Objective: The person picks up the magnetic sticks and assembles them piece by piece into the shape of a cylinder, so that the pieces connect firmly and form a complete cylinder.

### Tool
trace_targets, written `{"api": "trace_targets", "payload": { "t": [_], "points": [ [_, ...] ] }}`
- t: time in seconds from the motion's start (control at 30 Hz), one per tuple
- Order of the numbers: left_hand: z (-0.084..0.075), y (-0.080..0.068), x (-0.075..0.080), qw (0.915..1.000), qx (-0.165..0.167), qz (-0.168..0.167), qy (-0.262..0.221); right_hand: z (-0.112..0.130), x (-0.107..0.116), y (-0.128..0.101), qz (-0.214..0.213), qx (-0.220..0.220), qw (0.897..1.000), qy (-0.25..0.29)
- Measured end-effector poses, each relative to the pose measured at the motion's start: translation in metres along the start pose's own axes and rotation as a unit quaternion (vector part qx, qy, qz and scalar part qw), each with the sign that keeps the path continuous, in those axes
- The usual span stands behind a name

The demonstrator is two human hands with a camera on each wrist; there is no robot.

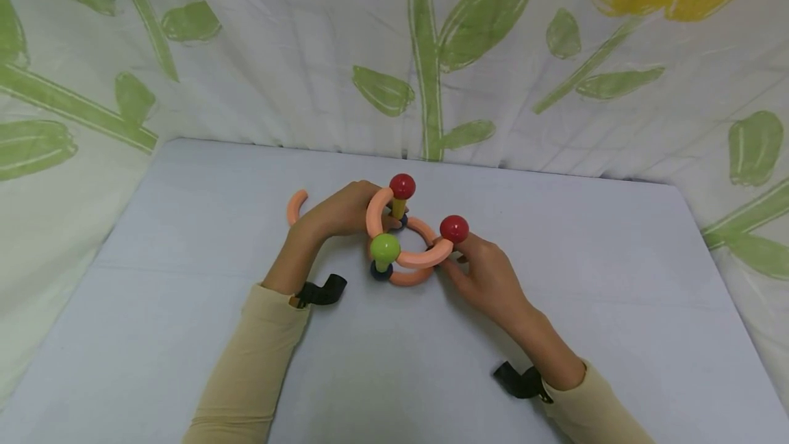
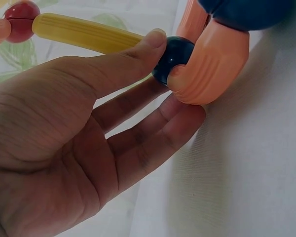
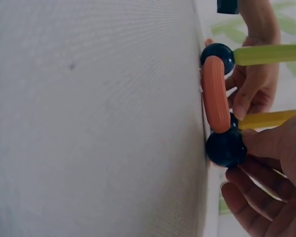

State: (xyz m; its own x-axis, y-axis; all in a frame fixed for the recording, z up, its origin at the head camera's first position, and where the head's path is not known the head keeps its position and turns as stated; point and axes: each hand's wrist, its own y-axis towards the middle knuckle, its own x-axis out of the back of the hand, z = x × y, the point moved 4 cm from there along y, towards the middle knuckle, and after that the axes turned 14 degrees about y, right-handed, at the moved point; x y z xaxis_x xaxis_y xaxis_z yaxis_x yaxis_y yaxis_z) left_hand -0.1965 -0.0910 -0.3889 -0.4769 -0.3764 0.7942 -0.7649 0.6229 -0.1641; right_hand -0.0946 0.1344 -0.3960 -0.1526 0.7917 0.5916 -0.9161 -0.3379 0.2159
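A ball-and-rod toy frame stands on the table between both hands. Its lower ring joins curved orange rods (image 1: 411, 278) with dark blue balls (image 1: 381, 270). Above sit two red balls (image 1: 403, 186), a green ball (image 1: 385, 249) and more curved orange rods. My left hand (image 1: 345, 210) pinches a dark blue ball (image 2: 173, 52) at the foot of the yellow rod (image 2: 84, 33), its fingers under a curved rod. On the other side, my right hand (image 1: 490, 276) pinches another dark blue ball (image 3: 226, 148) low on the ring. Beyond it rises a green rod (image 3: 269, 54).
One loose curved orange rod (image 1: 296, 207) lies on the white table (image 1: 370, 375), beside the left wrist. Behind the table hangs a white cloth (image 1: 296, 74) painted with green leaves and a yellow flower. Each wrist carries a black camera mount (image 1: 327, 290).
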Motion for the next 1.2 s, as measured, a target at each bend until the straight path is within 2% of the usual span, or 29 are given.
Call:
{"api": "trace_targets", "payload": {
  "t": [0.33, 0.6, 0.83, 1.1, 1.2],
  "points": [
    [0.001, 0.000, 0.000, 0.9999, 0.001, -0.011, -0.012, 0.002, 0.001, 0.000, 0.000, -0.004, 1.000, -0.009],
    [0.003, 0.000, -0.003, 0.9993, 0.028, -0.023, -0.013, 0.001, 0.004, 0.000, -0.007, -0.006, 0.999, -0.030],
    [0.006, -0.010, -0.005, 0.9984, 0.034, -0.044, -0.004, -0.002, 0.000, 0.003, 0.005, -0.016, 0.999, -0.030],
    [0.005, -0.021, -0.011, 0.9987, 0.022, -0.044, -0.016, -0.001, 0.004, 0.003, 0.014, -0.031, 0.999, -0.025],
    [0.001, -0.027, -0.012, 0.9988, 0.020, -0.045, -0.001, -0.001, 0.006, 0.003, 0.023, -0.034, 0.999, -0.009]
  ]
}}
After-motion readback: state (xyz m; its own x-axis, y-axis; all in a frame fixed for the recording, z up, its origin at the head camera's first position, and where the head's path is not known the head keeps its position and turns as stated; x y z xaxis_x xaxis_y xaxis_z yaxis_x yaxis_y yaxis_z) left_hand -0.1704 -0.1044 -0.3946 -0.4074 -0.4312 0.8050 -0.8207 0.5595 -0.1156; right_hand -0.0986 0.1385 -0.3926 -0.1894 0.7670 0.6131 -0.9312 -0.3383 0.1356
